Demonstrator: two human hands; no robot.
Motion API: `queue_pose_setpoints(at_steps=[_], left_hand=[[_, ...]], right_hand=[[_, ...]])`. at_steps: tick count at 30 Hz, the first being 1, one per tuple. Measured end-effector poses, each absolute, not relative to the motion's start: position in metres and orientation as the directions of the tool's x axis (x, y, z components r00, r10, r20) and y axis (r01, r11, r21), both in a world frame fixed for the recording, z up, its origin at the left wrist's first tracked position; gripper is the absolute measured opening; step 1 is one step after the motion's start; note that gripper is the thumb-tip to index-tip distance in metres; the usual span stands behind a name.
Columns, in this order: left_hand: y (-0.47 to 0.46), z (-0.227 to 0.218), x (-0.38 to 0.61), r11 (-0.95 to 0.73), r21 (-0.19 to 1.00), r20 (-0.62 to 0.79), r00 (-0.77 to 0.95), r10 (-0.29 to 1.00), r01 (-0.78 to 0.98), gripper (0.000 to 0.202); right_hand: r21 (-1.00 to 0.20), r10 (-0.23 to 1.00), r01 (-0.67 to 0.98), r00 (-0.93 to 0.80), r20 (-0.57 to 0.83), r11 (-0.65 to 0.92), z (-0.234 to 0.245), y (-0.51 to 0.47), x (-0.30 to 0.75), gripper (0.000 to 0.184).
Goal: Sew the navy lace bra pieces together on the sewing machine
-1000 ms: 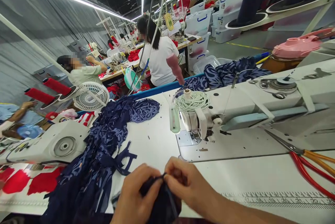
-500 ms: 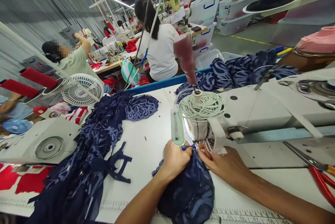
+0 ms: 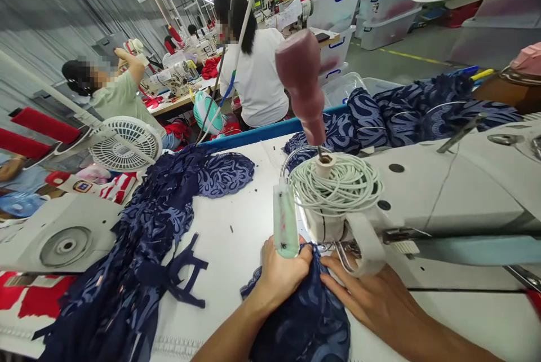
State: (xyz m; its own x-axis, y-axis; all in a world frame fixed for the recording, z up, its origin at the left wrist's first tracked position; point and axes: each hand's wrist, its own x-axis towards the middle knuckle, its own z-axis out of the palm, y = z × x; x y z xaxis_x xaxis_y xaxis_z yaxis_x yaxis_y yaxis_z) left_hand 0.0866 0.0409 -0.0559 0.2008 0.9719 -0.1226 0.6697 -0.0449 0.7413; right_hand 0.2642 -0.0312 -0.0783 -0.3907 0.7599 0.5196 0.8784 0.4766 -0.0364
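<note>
A navy lace fabric piece [image 3: 302, 322] lies under the head of a white sewing machine [image 3: 355, 238], its rounded lower part hanging towards me. My left hand [image 3: 281, 274] is closed on its upper left edge, thumb pressing near the needle area; a pale green plate-like part hides some of the fingers. On the other side, my right hand [image 3: 376, 294] has its fingers stretched out and apart, tips touching the fabric's right edge. Part of that hand is behind a white machine guard. The needle itself is hidden.
A long heap of navy lace pieces [image 3: 122, 260] covers the left of the table, with a cut strap-like scrap [image 3: 186, 274] beside it. Bundled navy lace [image 3: 406, 114] lies behind the machine. A pink-handled screwdriver [image 3: 302, 80] stands upright in coiled pale cord [image 3: 338, 184]. Two people sit ahead.
The view has shifted closer to the machine. My right hand's fingers have gone from pinching the fabric to lying stretched along its edge. My left hand keeps its hold.
</note>
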Motion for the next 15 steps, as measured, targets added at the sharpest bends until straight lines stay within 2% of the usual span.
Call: queue_pose_setpoints(at_steps=[8, 13, 15], left_hand=[[0.045, -0.08, 0.082, -0.085, 0.755, -0.082, 0.222, 0.972, 0.651, 0.009], [0.042, -0.066, 0.081, -0.113, 0.724, -0.088, 0.254, 0.963, 0.681, 0.011], [0.041, -0.058, 0.08, -0.141, 0.707, -0.078, 0.275, 0.958, 0.693, 0.011]], right_hand=[[0.071, 0.735, 0.869, -0.456, 0.502, 0.49, -0.069, -0.024, 0.265, 0.028], [0.093, 0.709, 0.839, -0.507, 0.49, 0.536, -0.067, -0.023, 0.263, 0.023], [0.066, 0.733, 0.854, -0.481, 0.481, 0.517, -0.068, -0.025, 0.263, 0.022]])
